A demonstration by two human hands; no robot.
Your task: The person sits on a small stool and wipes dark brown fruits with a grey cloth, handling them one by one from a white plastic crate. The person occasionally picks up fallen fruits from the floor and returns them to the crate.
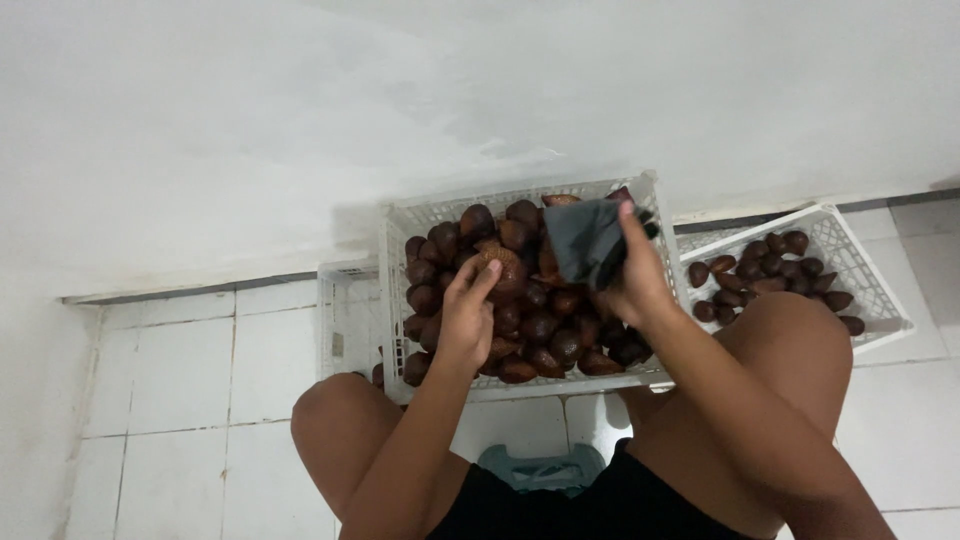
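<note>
The person sits low on a small grey-green stool (542, 468) with both knees spread, and a white plastic crate (400, 232) stands on the tiled floor (180, 400) between them, close against the white wall (300, 120). The crate is heaped with dark brown, scaly-skinned fruits (545, 330).

The left hand (466, 322) rests on top of the heap near the crate's middle. Its fingers (483, 280) curl around one lighter brown fruit (503, 268), the fingertips touching its skin, so the fruit sits cupped at the top of the pile.

The right hand (635, 280) is raised over the right part of the crate. Its fingers (626, 215) are pressed together, pinching a dark grey cloth (585, 240) that hangs bunched and folded above the fruits, just beside the fruit under the left hand.

A second white crate (865, 275) lies to the right, beyond the right knee, tilted somewhat toward the wall. It holds a thinner layer of the same brown fruits (765, 270), gathered along its nearer side.

A third white crate (345, 320) stands to the left, touching or just beside the full one and partly hidden behind it; only a couple of dark fruits show at its lower edge.
</note>
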